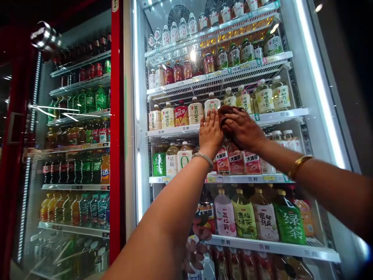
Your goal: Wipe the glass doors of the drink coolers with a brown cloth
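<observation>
My left hand (211, 130) lies against the glass door of a lit drinks fridge (322, 83), its fingers stretched upward. A pale bangle circles that wrist. Just to its right, my right hand (244, 130) presses a brown cloth (230, 109) to the glass, fingers bent over it. Part of the cloth is hidden under the hand, and its upper edge shows above the fingers. A gold bangle sits on the right wrist. Behind both hands, through the glass, stand bottles of tea, among them a white-labelled bottle (212, 102).
Shelves of bottled drinks fill the fridge from top to bottom, including a large green bottle (291, 219). A red upright frame (117, 128) divides it from a second drinks fridge at left. A shiny round metal object (43, 36) appears at upper left.
</observation>
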`<control>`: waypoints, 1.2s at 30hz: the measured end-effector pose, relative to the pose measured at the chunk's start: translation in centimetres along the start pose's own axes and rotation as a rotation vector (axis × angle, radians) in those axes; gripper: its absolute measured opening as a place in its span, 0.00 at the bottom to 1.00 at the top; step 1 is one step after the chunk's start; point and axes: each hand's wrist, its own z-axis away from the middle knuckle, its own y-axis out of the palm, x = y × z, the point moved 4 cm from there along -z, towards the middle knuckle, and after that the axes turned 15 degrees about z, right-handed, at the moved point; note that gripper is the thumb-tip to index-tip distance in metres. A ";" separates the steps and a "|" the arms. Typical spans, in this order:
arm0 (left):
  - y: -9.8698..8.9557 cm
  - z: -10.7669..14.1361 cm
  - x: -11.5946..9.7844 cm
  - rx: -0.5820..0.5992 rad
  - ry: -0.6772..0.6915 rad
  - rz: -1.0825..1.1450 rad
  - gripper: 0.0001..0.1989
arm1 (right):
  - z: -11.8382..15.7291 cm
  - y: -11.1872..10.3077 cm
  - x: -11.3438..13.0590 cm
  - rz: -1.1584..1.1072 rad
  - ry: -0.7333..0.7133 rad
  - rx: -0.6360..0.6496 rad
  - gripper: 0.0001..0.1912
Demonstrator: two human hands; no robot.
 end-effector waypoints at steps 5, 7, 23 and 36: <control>0.0 0.4 -0.2 -0.021 -0.004 -0.007 0.31 | 1.4 -1.2 -2.9 0.078 0.212 -0.075 0.21; -0.1 0.4 -0.2 -0.022 -0.003 -0.004 0.31 | 2.7 -1.2 -1.6 0.109 0.321 -0.126 0.22; 0.7 0.3 -0.6 0.067 0.180 -0.039 0.30 | 1.2 -0.8 -1.7 0.018 -0.011 0.022 0.17; 2.8 -1.3 -5.8 0.092 0.104 0.047 0.33 | 2.5 -2.1 -6.4 -0.009 0.078 0.087 0.19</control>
